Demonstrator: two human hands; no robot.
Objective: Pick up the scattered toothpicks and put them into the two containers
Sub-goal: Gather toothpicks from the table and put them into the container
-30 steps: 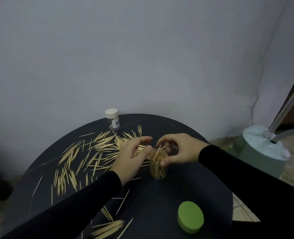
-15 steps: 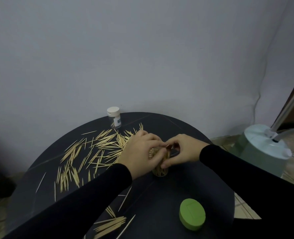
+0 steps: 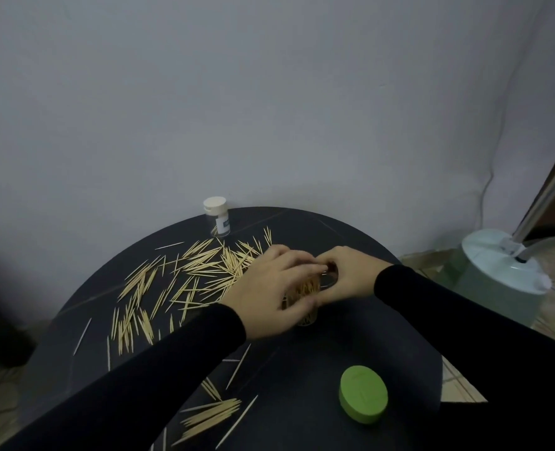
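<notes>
A clear container (image 3: 305, 296) full of toothpicks stands upright in the middle of the round black table (image 3: 351, 346). My left hand (image 3: 271, 292) wraps around its left side and over its top, thumb low on its front. My right hand (image 3: 347, 276) curls against the container's right rim, fingertips meeting the left hand's. Whether either hand holds loose toothpicks is hidden. Several scattered toothpicks (image 3: 185, 275) lie spread over the table's left half, and a smaller bunch of toothpicks (image 3: 211, 416) lies near the front edge. A second clear container with a white cap (image 3: 217, 221) stands closed at the back.
A green oval lid (image 3: 363, 398) lies on the table at the front right. A pale blue-green appliance (image 3: 510, 284) with a cord stands on the floor to the right. A grey wall runs close behind the table.
My left hand moved right from the toothpick pile and closed over the open container. My right hand stayed at the rim. The container's mouth, visible a second ago, is now covered.
</notes>
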